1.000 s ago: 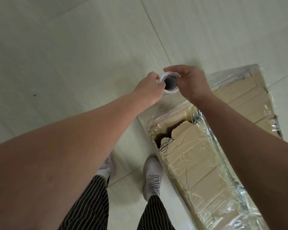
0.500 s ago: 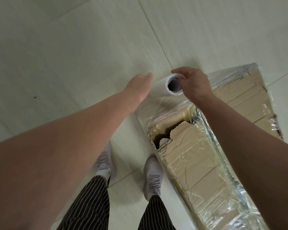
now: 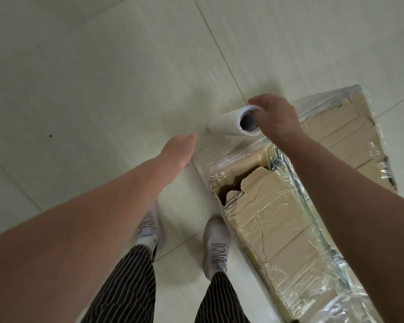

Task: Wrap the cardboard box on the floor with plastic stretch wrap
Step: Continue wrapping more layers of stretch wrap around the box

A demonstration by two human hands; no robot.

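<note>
A long, torn cardboard box (image 3: 273, 220) lies on the floor at the right, covered in shiny clear film. Above its near-left corner my right hand (image 3: 274, 117) grips the open end of a white roll of stretch wrap (image 3: 226, 124). A sheet of film runs from the roll down to the box's corner. My left hand (image 3: 179, 150) hovers to the left of the roll with straight fingers, holding nothing and apart from the roll.
Pale floor tiles (image 3: 103, 89) spread to the left and behind the box. My two feet in white shoes (image 3: 216, 245) stand just left of the box, below striped trousers (image 3: 128, 287).
My left hand has let go of the roll and drawn back to the left and down. My right hand keeps the roll, which has tilted so its side shows.
</note>
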